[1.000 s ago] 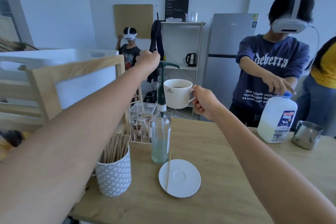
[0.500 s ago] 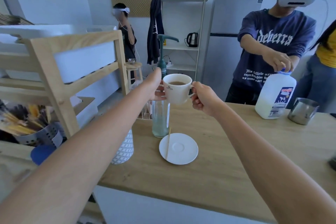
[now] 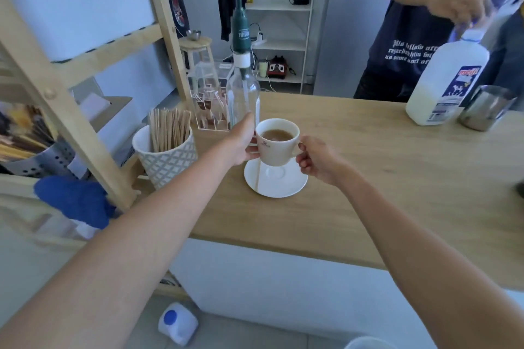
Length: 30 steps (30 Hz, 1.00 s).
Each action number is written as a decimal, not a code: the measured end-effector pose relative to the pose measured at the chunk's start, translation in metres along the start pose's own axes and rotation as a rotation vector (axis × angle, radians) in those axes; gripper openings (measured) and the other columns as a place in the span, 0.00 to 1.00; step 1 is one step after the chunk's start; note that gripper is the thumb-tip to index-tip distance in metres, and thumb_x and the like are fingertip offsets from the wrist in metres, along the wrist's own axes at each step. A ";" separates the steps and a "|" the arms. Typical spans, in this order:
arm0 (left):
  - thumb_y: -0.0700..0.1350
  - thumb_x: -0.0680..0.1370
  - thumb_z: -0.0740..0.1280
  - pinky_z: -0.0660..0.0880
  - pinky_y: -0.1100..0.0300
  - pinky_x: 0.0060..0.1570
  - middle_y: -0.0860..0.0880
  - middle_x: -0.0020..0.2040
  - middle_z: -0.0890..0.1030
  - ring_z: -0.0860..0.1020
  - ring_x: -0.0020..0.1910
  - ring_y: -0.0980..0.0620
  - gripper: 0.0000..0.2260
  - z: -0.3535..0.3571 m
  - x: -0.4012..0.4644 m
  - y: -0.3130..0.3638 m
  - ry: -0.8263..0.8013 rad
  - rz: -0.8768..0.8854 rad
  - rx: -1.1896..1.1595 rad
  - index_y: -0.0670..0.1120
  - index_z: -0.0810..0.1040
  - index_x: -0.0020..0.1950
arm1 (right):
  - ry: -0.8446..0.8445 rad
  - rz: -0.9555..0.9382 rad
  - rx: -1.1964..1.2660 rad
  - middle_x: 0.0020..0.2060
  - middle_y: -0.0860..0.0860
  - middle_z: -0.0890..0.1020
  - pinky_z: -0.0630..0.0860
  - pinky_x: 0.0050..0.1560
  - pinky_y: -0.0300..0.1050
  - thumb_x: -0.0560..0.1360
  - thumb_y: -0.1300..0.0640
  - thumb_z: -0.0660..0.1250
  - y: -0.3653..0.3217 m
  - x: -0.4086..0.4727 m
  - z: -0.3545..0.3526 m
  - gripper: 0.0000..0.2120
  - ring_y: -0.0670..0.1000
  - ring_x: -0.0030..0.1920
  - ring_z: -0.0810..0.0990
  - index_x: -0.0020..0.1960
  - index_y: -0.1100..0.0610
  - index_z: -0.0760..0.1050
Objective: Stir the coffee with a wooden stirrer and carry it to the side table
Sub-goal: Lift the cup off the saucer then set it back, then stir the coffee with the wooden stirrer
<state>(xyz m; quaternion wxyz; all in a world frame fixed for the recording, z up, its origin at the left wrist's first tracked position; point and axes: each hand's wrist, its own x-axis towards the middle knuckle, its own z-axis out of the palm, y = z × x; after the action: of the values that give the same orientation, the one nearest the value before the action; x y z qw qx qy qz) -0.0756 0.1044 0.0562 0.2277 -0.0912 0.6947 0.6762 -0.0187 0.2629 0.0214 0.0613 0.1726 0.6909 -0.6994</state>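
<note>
A white coffee cup [image 3: 276, 150] holding light brown coffee hangs just above a white saucer [image 3: 295, 183] on the wooden counter [image 3: 382, 178]. My right hand [image 3: 314, 160] grips the cup's handle. Against the cup's left side my left hand [image 3: 242, 142] is cupped, steadying it. One wooden stirrer [image 3: 257, 176] lies across the saucer's left part. Several more stirrers [image 3: 168, 129] stand in a patterned white pot [image 3: 170, 163] to the left.
A clear pump bottle [image 3: 243, 93] and an acrylic sachet box [image 3: 208, 93] stand behind the cup. At the far right a person's hand rests on a milk jug [image 3: 448, 82] beside a steel pitcher [image 3: 486, 108]. A wooden rack [image 3: 85, 110] stands to the left, and a wooden stool [image 3: 197, 49] is beyond it.
The cup has come down from chest height to just above the saucer, still in my right hand. My left hand dropped from up high onto the cup's side.
</note>
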 end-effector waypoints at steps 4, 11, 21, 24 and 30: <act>0.61 0.80 0.49 0.74 0.55 0.44 0.44 0.52 0.76 0.75 0.46 0.49 0.27 0.002 0.013 -0.026 -0.015 -0.049 0.009 0.43 0.72 0.65 | 0.007 0.039 -0.003 0.29 0.52 0.68 0.62 0.24 0.37 0.78 0.55 0.54 0.026 0.007 -0.004 0.13 0.45 0.21 0.67 0.34 0.54 0.62; 0.63 0.80 0.49 0.74 0.58 0.37 0.44 0.68 0.73 0.75 0.53 0.48 0.29 0.011 0.025 -0.049 0.031 -0.037 0.032 0.46 0.68 0.72 | 0.008 0.064 0.018 0.28 0.53 0.71 0.67 0.23 0.34 0.80 0.51 0.54 0.052 0.012 -0.004 0.16 0.45 0.20 0.69 0.35 0.54 0.63; 0.60 0.81 0.47 0.72 0.55 0.56 0.44 0.68 0.74 0.74 0.63 0.45 0.29 0.004 0.033 -0.058 0.089 0.083 0.252 0.42 0.70 0.69 | 0.084 0.038 -0.067 0.33 0.55 0.77 0.65 0.27 0.39 0.79 0.40 0.53 0.051 0.003 -0.002 0.17 0.50 0.25 0.69 0.49 0.54 0.69; 0.54 0.83 0.46 0.67 0.54 0.55 0.40 0.57 0.76 0.73 0.59 0.45 0.23 -0.014 0.024 -0.070 0.196 0.368 0.671 0.41 0.75 0.57 | 0.214 -0.039 -0.205 0.34 0.53 0.77 0.66 0.31 0.42 0.78 0.36 0.50 0.050 -0.007 0.000 0.21 0.52 0.30 0.71 0.57 0.53 0.66; 0.48 0.84 0.48 0.50 0.55 0.74 0.43 0.78 0.58 0.53 0.78 0.47 0.22 -0.047 0.026 -0.108 0.164 0.413 1.092 0.40 0.59 0.77 | 0.426 -0.614 -0.929 0.51 0.54 0.80 0.73 0.37 0.49 0.78 0.54 0.59 0.067 -0.024 0.024 0.13 0.61 0.44 0.80 0.60 0.57 0.71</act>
<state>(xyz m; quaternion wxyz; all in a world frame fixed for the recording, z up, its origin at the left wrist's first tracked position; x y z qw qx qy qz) -0.0603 0.0550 -0.0530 0.0508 0.1243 0.9610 0.2417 0.0213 0.2330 -0.0343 -0.2147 0.0567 0.9398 -0.2597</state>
